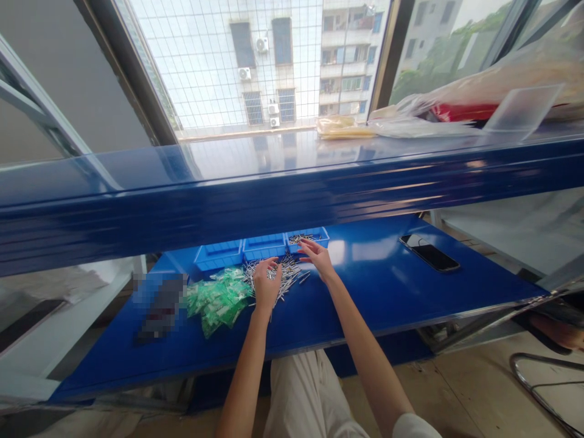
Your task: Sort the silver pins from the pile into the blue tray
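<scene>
Above a pile of thin silver metal pins (288, 277), my left hand (266, 283) hovers with its thumb apart from its curved fingers, and no object shows in it. My right hand (318, 257) is at the front of the right blue bin (323, 236), fingers spread and pointing left; I see nothing held there. More of the pins lie inside that bin. To the left of my left hand is a heap of small green-and-clear plastic bags (221, 301). Two other blue bins, a middle bin (264, 246) and a left bin (219, 255), stand behind the heap and the pile.
A blue shelf (283, 198) crosses above the back of the blue table (374, 292), partly hiding the bins. A phone (430, 253) lies on the right. A blurred-out dark item (162, 307) lies on the left. Plastic bags (420, 126) and a clear container (522, 112) sit on the shelf.
</scene>
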A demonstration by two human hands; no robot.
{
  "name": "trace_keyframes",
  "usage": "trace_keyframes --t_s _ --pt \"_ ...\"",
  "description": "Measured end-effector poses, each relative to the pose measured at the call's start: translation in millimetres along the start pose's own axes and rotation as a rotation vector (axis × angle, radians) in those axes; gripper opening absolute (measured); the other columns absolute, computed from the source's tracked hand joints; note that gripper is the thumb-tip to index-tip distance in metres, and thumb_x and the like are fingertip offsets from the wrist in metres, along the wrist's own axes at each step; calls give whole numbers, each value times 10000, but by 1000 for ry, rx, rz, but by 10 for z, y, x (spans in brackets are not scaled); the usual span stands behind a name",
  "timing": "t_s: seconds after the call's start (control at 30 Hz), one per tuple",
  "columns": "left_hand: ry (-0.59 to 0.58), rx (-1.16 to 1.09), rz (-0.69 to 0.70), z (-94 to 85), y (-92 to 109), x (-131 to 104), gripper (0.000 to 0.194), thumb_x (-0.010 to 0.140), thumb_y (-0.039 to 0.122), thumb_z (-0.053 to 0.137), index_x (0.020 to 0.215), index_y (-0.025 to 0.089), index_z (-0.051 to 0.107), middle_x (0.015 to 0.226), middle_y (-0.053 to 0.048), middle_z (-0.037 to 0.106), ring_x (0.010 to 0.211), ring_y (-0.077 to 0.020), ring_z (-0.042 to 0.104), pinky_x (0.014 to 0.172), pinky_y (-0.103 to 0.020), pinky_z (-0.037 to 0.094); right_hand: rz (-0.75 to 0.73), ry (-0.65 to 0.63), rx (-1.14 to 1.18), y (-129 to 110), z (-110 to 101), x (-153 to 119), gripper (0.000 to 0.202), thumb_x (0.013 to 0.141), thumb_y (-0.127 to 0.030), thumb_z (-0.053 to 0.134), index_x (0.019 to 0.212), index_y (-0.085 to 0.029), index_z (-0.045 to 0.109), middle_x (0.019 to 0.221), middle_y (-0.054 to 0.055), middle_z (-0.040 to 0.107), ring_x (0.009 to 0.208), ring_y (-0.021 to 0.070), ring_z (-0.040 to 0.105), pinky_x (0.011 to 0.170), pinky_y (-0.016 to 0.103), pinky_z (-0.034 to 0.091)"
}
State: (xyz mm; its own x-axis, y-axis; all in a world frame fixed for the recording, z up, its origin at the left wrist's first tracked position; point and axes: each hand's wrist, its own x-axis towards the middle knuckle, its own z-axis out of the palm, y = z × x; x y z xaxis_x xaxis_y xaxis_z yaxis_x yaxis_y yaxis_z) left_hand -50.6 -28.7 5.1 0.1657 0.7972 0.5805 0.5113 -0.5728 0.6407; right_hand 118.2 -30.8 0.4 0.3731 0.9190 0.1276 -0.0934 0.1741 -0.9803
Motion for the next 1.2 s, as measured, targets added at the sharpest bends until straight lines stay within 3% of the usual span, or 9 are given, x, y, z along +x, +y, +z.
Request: trace_keyframes --t_s 0.1,0.2,0.33,0.43,0.57,0.7,0.93,1.2 --pt "-2 7 -8 -8 15 1 219 785 284 499 967 188 573 819 -41 595 743 -171 534 749 -344 422 -28 7 -56 39 9 43 396 735 -358 568 1099 -200 571 1117 71 597 883 191 621 598 267 553" --pt "-20 27 19 -4 16 0 192 793 264 482 932 195 596 855 -47 615 802 -185 551 793 -367 404 -64 11 -262 95 -13 30 311 731 -329 564 994 -179 633 992 72 653 775 181 633 573 267 530" --pt "-130 96 92 30 -18 -16 186 800 250 468 881 220 632 928 -48 633 925 -212 549 851 -404 362 -165 25 -611 124 -55 -53 192 706 -314 591 845 -221 685 848 26 684 686 159 614 639 286 493" --pt "-188 139 94 65 -71 -38 190 793 250 477 893 223 636 943 -53 633 936 -219 545 836 -405 364 -184 -41 -750 117 -60 -115 164 698 -348 600 794 -253 693 811 1 684 682 156 605 604 263 462" --pt "-224 183 106 88 -131 -64 171 758 252 525 874 228 648 938 -64 619 944 -231 529 843 -407 358 -214 -180 -828 114 -38 -154 201 669 -407 624 775 -254 698 785 3 680 701 156 594 579 238 431" --pt "-262 221 106 78 -127 -73 135 744 254 548 831 237 650 952 -56 597 957 -230 516 863 -416 339 -227 -226 -867 121 -29 -157 236 643 -436 639 794 -264 697 819 0 675 730 158 582 582 231 423" --pt "-276 238 91 72 -106 -73 106 748 272 543 787 219 626 920 -55 589 943 -228 507 848 -411 333 -245 -233 -878 123 -35 -152 197 697 -359 603 829 -248 696 811 14 670 715 150 576 604 236 424" --pt "-216 204 73 99 -134 -67 166 777 276 497 719 202 634 868 -54 598 879 -211 523 813 -400 365 -252 -201 -865 107 -26 -157 174 717 -306 581 829 -233 692 821 19 674 726 156 583 615 245 429"
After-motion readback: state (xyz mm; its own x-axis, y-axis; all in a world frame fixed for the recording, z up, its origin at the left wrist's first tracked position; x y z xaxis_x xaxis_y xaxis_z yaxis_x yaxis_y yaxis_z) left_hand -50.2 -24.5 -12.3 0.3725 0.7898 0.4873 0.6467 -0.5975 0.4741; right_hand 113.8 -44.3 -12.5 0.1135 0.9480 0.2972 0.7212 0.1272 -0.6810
